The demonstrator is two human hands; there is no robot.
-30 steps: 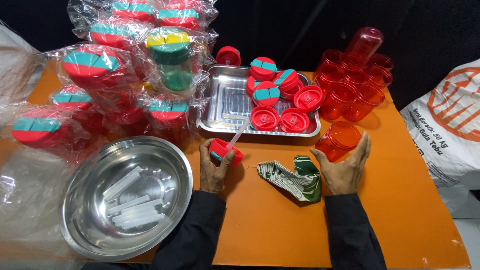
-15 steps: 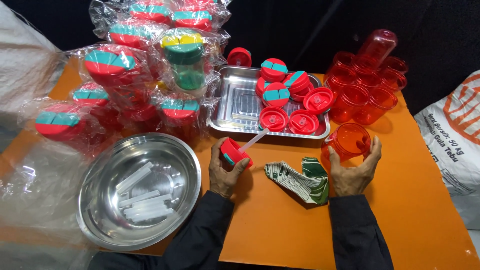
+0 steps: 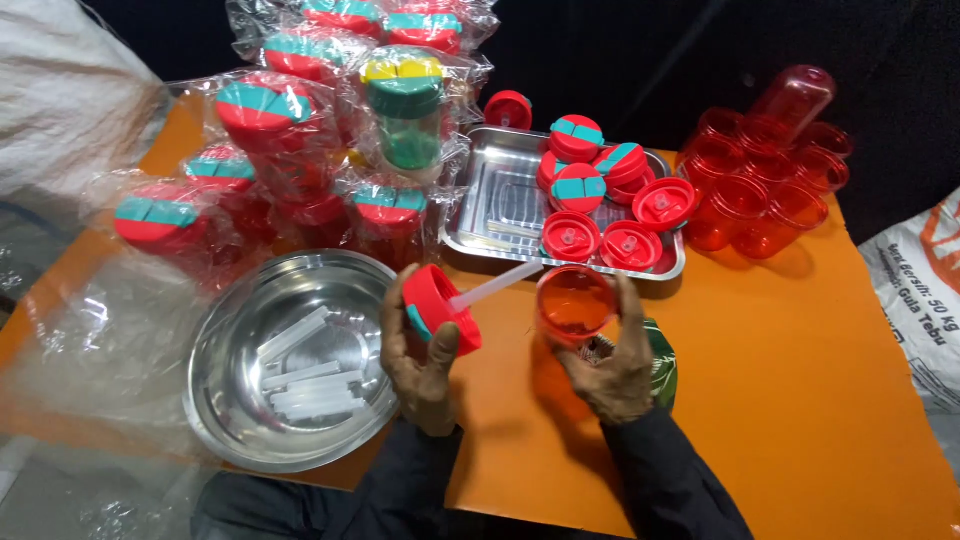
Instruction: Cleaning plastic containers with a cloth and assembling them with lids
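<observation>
My left hand [image 3: 420,365] grips a red lid [image 3: 440,308] with a teal flap, and a clear straw [image 3: 497,285] sticks out of the lid toward the right. My right hand [image 3: 612,368] holds a red translucent cup [image 3: 572,305] tipped with its mouth toward the lid. The straw's tip is close to the cup's rim. Both hands hover above the orange table [image 3: 800,400], in front of the rectangular steel tray [image 3: 500,205].
A round steel bowl [image 3: 235,330] with several clear straws lies at the left. The tray holds several red lids [image 3: 600,215]. Loose red cups [image 3: 765,185] stand at the back right. Bagged finished cups [image 3: 300,150] pile up at the back left. A folded green cloth [image 3: 662,360] lies under my right hand.
Both hands have lifted and come together. The cup moved left from the table's right side toward the lid, and the lid with its straw rose and tilted toward the cup.
</observation>
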